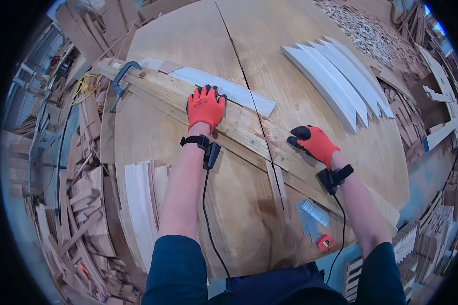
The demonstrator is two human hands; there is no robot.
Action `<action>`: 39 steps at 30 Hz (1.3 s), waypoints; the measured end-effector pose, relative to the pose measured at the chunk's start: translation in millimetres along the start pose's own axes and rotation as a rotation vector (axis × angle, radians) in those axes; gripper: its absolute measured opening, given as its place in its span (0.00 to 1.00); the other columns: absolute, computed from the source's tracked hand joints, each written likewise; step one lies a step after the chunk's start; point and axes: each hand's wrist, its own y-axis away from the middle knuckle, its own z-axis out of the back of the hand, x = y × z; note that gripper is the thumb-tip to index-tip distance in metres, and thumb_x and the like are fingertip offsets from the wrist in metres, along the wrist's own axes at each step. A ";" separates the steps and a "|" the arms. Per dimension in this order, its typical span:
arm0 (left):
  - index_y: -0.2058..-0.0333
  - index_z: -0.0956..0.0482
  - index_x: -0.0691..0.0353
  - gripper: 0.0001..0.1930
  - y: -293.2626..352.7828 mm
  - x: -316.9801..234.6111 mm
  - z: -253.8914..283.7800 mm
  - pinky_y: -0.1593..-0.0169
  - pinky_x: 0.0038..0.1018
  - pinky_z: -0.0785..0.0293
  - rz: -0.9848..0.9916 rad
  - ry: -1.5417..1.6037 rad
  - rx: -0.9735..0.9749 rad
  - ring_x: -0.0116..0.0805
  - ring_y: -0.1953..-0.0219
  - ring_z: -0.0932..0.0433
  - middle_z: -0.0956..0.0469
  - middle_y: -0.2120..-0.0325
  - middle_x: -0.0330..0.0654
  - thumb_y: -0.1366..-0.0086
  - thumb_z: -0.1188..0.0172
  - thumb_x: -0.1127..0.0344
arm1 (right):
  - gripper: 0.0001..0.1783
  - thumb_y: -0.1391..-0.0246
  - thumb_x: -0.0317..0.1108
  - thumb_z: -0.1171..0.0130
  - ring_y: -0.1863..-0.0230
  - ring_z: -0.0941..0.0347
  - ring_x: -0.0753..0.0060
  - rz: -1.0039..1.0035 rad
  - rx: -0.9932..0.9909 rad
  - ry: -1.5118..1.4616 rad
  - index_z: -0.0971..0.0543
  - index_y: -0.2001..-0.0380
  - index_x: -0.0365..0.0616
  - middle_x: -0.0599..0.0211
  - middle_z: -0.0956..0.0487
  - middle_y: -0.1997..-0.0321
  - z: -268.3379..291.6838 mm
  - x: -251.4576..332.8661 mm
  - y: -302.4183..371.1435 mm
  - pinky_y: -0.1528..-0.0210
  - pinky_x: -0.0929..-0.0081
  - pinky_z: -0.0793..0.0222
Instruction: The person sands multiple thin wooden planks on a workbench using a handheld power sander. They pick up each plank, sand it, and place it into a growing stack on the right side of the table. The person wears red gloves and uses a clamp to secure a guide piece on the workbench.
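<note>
Dark sleeves [175, 269] lie nearest. Left hand [206, 108] rests over the long board [241, 127] on the counter [234, 203], fingers loosely spread, apparently gripping nothing; right hand [316, 145] has fingers half curled near its right stretch, hold unclear. With one visible clamp [118, 80], far left, sideways pushing could swing the board into the white strip [244, 95].
</note>
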 end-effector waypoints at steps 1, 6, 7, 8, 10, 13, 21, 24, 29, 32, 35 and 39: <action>0.39 0.26 0.56 0.28 -1.1 -2.2 8.1 0.28 0.43 0.48 0.009 0.019 0.016 0.48 0.31 0.38 0.31 0.35 0.45 0.31 0.50 0.46 | 0.20 0.45 0.44 0.33 0.52 0.22 0.52 -0.010 0.031 -0.015 0.17 0.55 0.40 0.52 0.18 0.51 7.8 1.2 -6.5 0.49 0.63 0.27; 0.45 0.22 0.56 0.25 -2.1 1.6 16.4 0.30 0.42 0.43 0.041 0.098 -0.051 0.48 0.34 0.35 0.26 0.39 0.43 0.34 0.44 0.48 | 0.23 0.43 0.47 0.37 0.50 0.22 0.51 0.108 -0.070 0.211 0.19 0.51 0.43 0.50 0.20 0.49 10.2 33.9 -57.6 0.48 0.61 0.26; 0.45 0.21 0.56 0.25 -3.5 1.3 12.3 0.31 0.42 0.43 0.038 0.110 -0.085 0.48 0.34 0.34 0.26 0.40 0.43 0.35 0.44 0.48 | 0.23 0.42 0.47 0.37 0.49 0.22 0.51 0.145 -0.140 0.276 0.20 0.50 0.44 0.50 0.20 0.49 4.7 39.1 -71.0 0.48 0.61 0.26; 0.46 0.21 0.56 0.24 -5.0 -0.5 9.7 0.31 0.41 0.43 0.025 0.118 -0.113 0.48 0.35 0.34 0.25 0.40 0.43 0.35 0.43 0.48 | 0.24 0.42 0.47 0.38 0.47 0.23 0.50 0.092 -0.101 0.413 0.22 0.50 0.40 0.48 0.21 0.48 0.6 52.6 -80.4 0.47 0.59 0.27; 0.46 0.20 0.56 0.24 -3.0 -2.3 6.6 0.31 0.41 0.43 0.036 0.137 -0.107 0.48 0.35 0.34 0.25 0.41 0.42 0.35 0.43 0.49 | 0.24 0.43 0.47 0.38 0.48 0.23 0.48 0.058 -0.083 0.610 0.22 0.53 0.36 0.46 0.21 0.49 -13.1 74.2 -90.8 0.47 0.59 0.26; 0.47 0.20 0.55 0.23 -4.4 2.4 -2.4 0.31 0.41 0.43 0.036 0.124 -0.152 0.47 0.36 0.33 0.24 0.41 0.41 0.35 0.42 0.50 | 0.30 0.48 0.50 0.32 0.49 0.21 0.46 -0.029 -0.002 0.545 0.23 0.53 0.33 0.45 0.20 0.51 -15.2 76.3 -112.8 0.47 0.57 0.26; 0.49 0.19 0.55 0.21 -8.6 -3.7 -2.4 0.33 0.41 0.41 0.029 0.138 -0.172 0.46 0.38 0.31 0.23 0.44 0.41 0.36 0.42 0.51 | 0.25 0.58 0.43 0.26 0.57 0.22 0.47 0.065 -0.027 0.259 0.24 0.62 0.39 0.47 0.19 0.60 11.7 70.9 -133.9 0.55 0.60 0.27; 0.49 0.19 0.55 0.20 -14.1 -6.1 -1.7 0.33 0.42 0.41 0.014 0.190 -0.187 0.46 0.40 0.30 0.22 0.45 0.43 0.35 0.43 0.52 | 0.21 0.57 0.37 0.29 0.58 0.22 0.48 0.148 -0.048 0.213 0.24 0.60 0.41 0.49 0.19 0.61 8.1 72.8 -125.1 0.55 0.61 0.27; 0.50 0.19 0.58 0.19 5.9 5.9 -7.1 0.33 0.44 0.42 0.043 0.363 -0.318 0.46 0.45 0.26 0.20 0.50 0.45 0.35 0.43 0.54 | 0.15 0.50 0.31 0.37 0.57 0.23 0.47 0.597 -0.289 0.695 0.23 0.58 0.44 0.51 0.21 0.59 85.0 57.5 -123.0 0.55 0.57 0.27; 0.47 0.20 0.58 0.19 21.5 8.4 15.4 0.34 0.42 0.39 0.083 0.803 -0.187 0.45 0.44 0.26 0.20 0.49 0.45 0.35 0.42 0.59 | 0.24 0.44 0.40 0.39 0.52 0.22 0.50 0.075 -0.862 1.274 0.25 0.45 0.44 0.52 0.21 0.48 171.6 51.3 -151.9 0.48 0.55 0.27; 0.43 0.24 0.61 0.24 58.2 21.8 48.7 0.34 0.43 0.38 0.090 0.754 -0.136 0.48 0.40 0.29 0.22 0.46 0.48 0.37 0.38 0.62 | 0.32 0.44 0.47 0.36 0.46 0.24 0.47 0.480 -0.410 0.960 0.29 0.41 0.43 0.49 0.24 0.43 129.7 60.2 -184.8 0.45 0.54 0.28; 0.39 0.29 0.64 0.34 136.7 50.1 85.6 0.31 0.55 0.48 0.123 0.066 -0.100 0.59 0.33 0.38 0.32 0.37 0.56 0.39 0.35 0.52 | 0.37 0.45 0.50 0.36 0.37 0.30 0.49 0.384 0.046 0.706 0.31 0.36 0.46 0.49 0.26 0.39 0.5 112.4 -196.7 0.36 0.58 0.33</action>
